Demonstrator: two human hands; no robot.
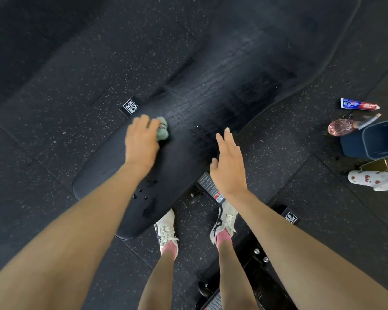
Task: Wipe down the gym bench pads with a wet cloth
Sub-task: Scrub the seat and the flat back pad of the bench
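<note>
Over at three o'clock, cut by the frame's edge, stands a dark blue bin (367,142); its inside is in shadow and its contents cannot be made out. Just beside it at its ten o'clock lies a pink, glassy-looking object with a slim handle (341,127), and beyond that, toward twelve o'clock, a toothpaste tube (358,104) on the speckled rubber floor (54,108). The long black bench pad (199,104) runs from seven o'clock to one o'clock through the middle of the view, with wet streaks on its far stretch and water drops (146,191) on its near end. A crumpled green cloth (162,132) sits on the pad, showing at the one o'clock side of the left hand (141,142), whose fingers curl over it and press it to the bench; the hand is blurred. The right hand (230,166) is flat, fingers straight and close together, holding nothing, over the bench's right edge at about four o'clock from the cloth.
</note>
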